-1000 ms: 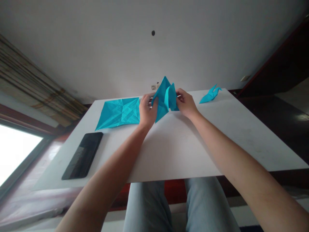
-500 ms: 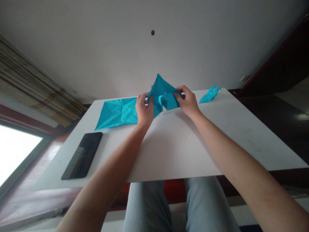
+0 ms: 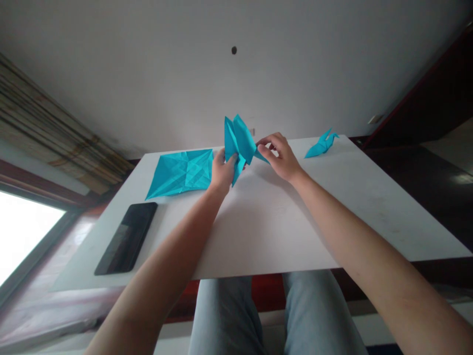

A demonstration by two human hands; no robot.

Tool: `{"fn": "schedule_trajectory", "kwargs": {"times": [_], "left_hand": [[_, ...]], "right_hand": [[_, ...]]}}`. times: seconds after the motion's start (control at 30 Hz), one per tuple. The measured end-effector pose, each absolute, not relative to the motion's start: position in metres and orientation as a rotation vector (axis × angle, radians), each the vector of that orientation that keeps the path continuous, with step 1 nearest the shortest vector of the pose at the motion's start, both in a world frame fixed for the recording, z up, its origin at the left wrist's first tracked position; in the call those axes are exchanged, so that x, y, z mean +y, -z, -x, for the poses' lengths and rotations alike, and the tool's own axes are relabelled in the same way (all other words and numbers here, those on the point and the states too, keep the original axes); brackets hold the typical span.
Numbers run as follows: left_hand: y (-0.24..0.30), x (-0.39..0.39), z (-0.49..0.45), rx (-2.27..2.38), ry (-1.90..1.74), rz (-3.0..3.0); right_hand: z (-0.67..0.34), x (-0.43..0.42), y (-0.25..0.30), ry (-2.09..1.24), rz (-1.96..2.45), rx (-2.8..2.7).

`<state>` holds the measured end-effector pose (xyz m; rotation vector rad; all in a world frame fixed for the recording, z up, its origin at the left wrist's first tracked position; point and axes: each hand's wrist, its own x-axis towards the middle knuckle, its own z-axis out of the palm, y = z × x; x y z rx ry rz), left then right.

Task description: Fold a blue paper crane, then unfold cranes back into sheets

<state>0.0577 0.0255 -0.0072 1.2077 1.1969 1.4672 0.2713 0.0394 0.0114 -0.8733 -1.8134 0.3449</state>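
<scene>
Above the back part of the table, my left hand (image 3: 222, 172) grips a sheet of turquoise origami paper (image 3: 242, 139), thumb on its near side. Folded into several raised flaps, the paper has one narrow point reaching right. At that point are the bent fingers and thumb of my right hand (image 3: 280, 157), closed on its edge; the fingertips are partly hidden. A flattened turquoise sheet (image 3: 181, 172), full of crease lines, lies left of my left hand. Farther right sits a small folded paper crane (image 3: 321, 145), apart from both hands.
A black phone (image 3: 126, 239) lies at the front left of the white table (image 3: 273, 231). A grey wall (image 3: 236, 88) rises behind the table. A curtain (image 3: 55, 123) and a bright window (image 3: 22, 231) are at left.
The paper has turned and its broad face has drawn together into upright flaps. My right hand has shifted from its right corner to the narrow point. The flat sheet, crane and phone stayed put.
</scene>
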Motion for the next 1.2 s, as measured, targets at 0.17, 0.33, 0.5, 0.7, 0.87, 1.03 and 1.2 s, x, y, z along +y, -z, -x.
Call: {"fn": "schedule_trajectory", "kwargs": {"times": [0.17,0.33,0.5,0.7,0.87,1.03,1.2], "left_hand": [[-0.004,0.017,-0.064,1.083,-1.384,-1.059],[-0.005,0.013,-0.063,1.005,-1.284,-0.990],[-0.004,0.014,-0.061,0.897,-1.288,-0.904],[-0.005,0.015,-0.062,0.899,-1.231,-0.792],[-0.008,0.013,-0.063,0.936,-1.239,-0.781],[-0.005,0.016,-0.061,1.013,-1.316,-0.839],[0.002,0.020,-0.061,1.053,-1.437,-1.070]], "right_hand": [[-0.271,0.045,-0.007,-0.461,0.840,-1.820],[-0.275,0.051,-0.005,-0.603,0.862,-1.772],[-0.272,0.044,-0.011,-0.942,0.778,-1.610],[-0.274,0.049,-0.012,-0.977,0.692,-1.425],[-0.276,0.054,-0.010,-0.991,0.597,-1.400],[-0.276,0.051,-0.011,-1.016,0.607,-1.450],[-0.279,0.054,-0.011,-0.914,0.669,-1.473]]}}
